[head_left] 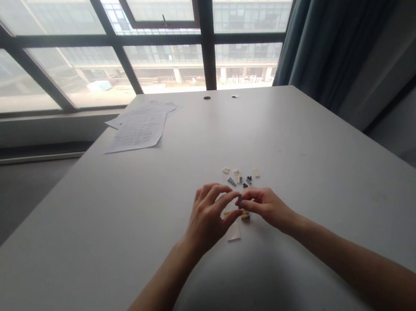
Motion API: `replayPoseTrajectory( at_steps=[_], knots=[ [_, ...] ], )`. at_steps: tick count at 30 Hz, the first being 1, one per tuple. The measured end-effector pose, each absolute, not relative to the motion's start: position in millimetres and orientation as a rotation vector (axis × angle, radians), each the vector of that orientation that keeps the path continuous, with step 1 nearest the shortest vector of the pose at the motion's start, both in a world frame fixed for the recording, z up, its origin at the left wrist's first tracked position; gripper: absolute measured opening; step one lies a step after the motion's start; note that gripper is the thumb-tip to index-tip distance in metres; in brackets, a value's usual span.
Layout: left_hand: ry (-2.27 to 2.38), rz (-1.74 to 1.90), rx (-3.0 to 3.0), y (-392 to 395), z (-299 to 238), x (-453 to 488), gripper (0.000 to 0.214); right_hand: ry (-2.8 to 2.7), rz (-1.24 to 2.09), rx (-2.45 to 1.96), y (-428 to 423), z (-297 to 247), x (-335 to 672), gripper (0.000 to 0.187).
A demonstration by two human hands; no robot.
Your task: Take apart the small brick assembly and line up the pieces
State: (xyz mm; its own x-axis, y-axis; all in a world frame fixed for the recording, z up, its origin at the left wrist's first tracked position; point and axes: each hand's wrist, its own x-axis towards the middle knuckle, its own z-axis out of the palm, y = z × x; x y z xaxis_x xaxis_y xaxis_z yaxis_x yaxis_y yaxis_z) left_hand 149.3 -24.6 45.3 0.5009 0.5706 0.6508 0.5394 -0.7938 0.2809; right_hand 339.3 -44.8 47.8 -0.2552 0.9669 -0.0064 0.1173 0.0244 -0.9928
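Near the middle of the white table, my two hands meet around a small grey toy building brick (239, 201). My right hand (267, 205) pinches it between thumb and fingers. From the other side, my left hand (212, 211) curves its index finger and thumb around the ends of the same piece. Just below the fingertips are yellow and dark bricks (245, 215), partly covered by my left thumb. Beyond the hands lie loose pieces: a grey brick (231, 181), cream bricks (237, 176), a white piece (255, 173) and small black pieces (249, 178).
A small pale, flat packet or paper (233, 232) lies under my left wrist side. Printed sheets (139, 130) overlap at the table's far left. Two round cable holes (207, 97) sit near the back edge, before windows; a dark curtain (301, 26) hangs right.
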Motion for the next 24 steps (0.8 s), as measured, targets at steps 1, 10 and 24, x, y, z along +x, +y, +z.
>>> replayPoseTrajectory(
  at_steps=[1,10,24],
  knots=[
    [0.981,1.206,2.683,-24.2,44.2,149.5,0.026,-1.489,1.337,-1.157,-45.0,48.0,339.5,0.023],
    [0.976,1.220,2.645,-22.4,41.6,148.6,0.025,-1.476,1.225,-1.146,-49.3,40.0,341.4,0.032],
    [0.926,1.386,2.666,-22.7,40.0,149.6,0.028,-1.416,1.351,-1.052,-50.3,38.2,344.2,0.036]
  ],
)
